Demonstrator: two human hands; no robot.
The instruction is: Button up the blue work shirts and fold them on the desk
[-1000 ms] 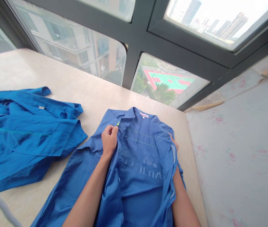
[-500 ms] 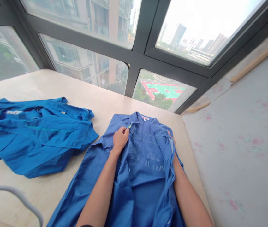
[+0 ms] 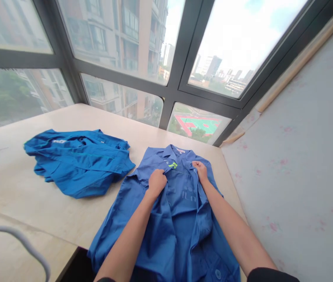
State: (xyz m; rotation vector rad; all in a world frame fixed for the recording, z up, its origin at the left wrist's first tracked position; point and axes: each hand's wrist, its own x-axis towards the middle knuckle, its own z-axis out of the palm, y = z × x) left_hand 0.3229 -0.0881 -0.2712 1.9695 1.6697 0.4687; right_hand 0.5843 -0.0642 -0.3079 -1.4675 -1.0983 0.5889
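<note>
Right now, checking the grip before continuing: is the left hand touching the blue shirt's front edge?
Touching. The head view shows the left hand closed on the blue shirt, pinching its front edge below the collar.

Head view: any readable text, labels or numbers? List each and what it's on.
None fully readable.
Shirt, inside back: faint print showing through, roughly "IL", mostly covered.
Collar label: too small.
Second shirt, white patch: blurred.
Left hand and right hand grip the front edges.
</note>
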